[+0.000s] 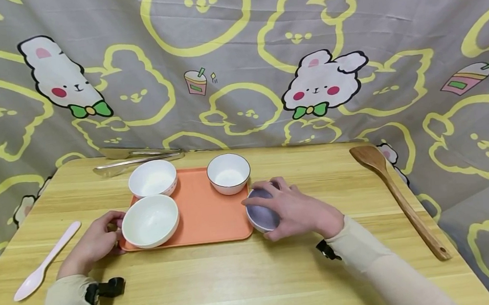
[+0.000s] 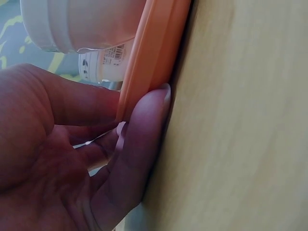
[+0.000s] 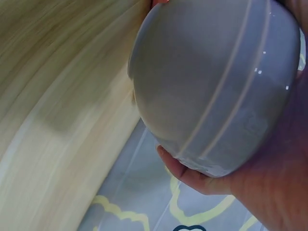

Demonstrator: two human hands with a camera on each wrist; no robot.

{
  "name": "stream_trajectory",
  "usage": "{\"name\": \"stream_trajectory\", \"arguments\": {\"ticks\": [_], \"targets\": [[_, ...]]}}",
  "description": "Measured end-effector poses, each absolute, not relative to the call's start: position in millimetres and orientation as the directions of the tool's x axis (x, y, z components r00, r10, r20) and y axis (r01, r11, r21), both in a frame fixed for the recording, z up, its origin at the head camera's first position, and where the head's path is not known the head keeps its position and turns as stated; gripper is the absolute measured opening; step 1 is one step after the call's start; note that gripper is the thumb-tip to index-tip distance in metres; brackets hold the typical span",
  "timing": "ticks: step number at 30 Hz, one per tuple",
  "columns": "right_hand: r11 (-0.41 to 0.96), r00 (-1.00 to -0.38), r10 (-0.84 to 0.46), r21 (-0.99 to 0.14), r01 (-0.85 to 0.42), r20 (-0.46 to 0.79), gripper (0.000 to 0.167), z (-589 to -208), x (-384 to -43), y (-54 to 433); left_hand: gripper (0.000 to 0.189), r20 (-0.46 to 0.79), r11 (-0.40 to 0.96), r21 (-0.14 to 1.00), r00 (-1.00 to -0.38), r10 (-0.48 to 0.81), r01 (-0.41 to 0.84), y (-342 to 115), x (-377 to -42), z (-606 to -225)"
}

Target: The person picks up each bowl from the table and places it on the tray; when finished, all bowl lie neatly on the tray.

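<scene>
My left hand [image 1: 95, 239] is at the left front corner of the orange tray [image 1: 215, 219]. In the left wrist view its fingers pinch the tray's edge [image 2: 154, 53] close to the tabletop. My right hand [image 1: 296, 210] reaches over a grey-purple bowl [image 1: 260, 216] and grips it by the rim, at the tray's right edge. The bowl's rounded outer side [image 3: 207, 86] fills much of the right wrist view; whether it touches the tray cannot be told. A cream bowl [image 1: 151, 221] and a white bowl [image 1: 152, 178] stand on the tray's left, a dark-rimmed white bowl [image 1: 228, 172] at its back right.
Metal tongs [image 1: 139, 159] lie behind the tray at the back left. A pale pink spoon [image 1: 47, 262] rests on the left of the wooden table [image 1: 196, 289], and a wooden spatula [image 1: 401, 201] on the right. A patterned curtain [image 1: 236, 65] hangs behind.
</scene>
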State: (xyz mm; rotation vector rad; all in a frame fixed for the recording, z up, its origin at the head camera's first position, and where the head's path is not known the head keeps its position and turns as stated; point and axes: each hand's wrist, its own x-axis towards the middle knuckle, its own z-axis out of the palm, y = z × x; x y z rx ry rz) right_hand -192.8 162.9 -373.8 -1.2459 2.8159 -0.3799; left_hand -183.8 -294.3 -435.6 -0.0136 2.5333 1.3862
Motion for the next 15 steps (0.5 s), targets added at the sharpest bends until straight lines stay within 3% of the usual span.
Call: {"name": "stream_trajectory", "arguments": {"ticks": [15], "targets": [[0.584,-0.615,-0.786,-0.25,-0.772,0.063,0.078,-371,-191,125,0.049,-0.218,0.535,0.835,-0.97,0.109,-0.127,-294,-184,-437]]}}
